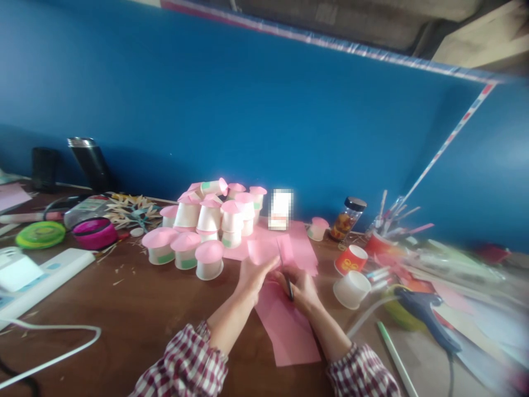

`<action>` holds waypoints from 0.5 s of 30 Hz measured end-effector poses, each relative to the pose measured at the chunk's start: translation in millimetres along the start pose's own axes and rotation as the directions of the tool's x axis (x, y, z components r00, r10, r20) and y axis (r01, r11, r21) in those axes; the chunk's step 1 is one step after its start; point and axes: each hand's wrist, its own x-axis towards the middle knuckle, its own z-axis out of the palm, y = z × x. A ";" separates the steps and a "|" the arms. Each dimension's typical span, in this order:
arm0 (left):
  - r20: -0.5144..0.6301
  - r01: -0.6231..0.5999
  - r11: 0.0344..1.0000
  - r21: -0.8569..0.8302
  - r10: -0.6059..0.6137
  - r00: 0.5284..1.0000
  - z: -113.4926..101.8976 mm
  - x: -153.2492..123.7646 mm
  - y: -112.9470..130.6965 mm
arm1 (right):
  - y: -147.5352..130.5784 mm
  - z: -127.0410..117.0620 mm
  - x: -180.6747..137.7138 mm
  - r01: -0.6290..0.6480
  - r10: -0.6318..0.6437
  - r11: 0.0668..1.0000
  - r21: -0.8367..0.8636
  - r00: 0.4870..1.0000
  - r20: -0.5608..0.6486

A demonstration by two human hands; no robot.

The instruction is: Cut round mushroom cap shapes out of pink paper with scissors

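Right hand (301, 289) with fingers wrapped round scissors (290, 289), left hand (253, 277) with fingers pinching pink paper (263, 251): cutting, it seems, and the next snip wants a steady grip!

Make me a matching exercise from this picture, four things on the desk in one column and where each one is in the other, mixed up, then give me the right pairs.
Things
1. Scissors
2. Red cup with a yellow mark
3. Glue gun
4. Power strip

Places
A. Just beyond a plain white cup
B. At the left side of the desk
C. In the right hand
D. At the right side, near a green stick

Pairs
1-C, 2-A, 3-D, 4-B
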 end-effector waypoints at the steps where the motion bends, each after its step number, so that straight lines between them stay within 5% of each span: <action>1: 0.008 0.008 1.000 0.001 -0.008 1.000 0.7 -0.8 0.4 | -0.3 0.2 0.1 0.004 -0.004 1.000 -0.005 1.000 -0.009; 7: -0.024 -0.004 0.996 -0.092 0.002 1.000 0.3 1.8 -5.9 | 4.3 1.2 1.4 -0.007 0.006 1.000 -0.017 1.000 -0.010; 15: -0.026 -0.011 1.000 -0.019 0.011 1.000 -1.8 4.3 -7.5 | 7.7 1.9 1.2 -0.010 0.009 1.000 -0.029 1.000 -0.017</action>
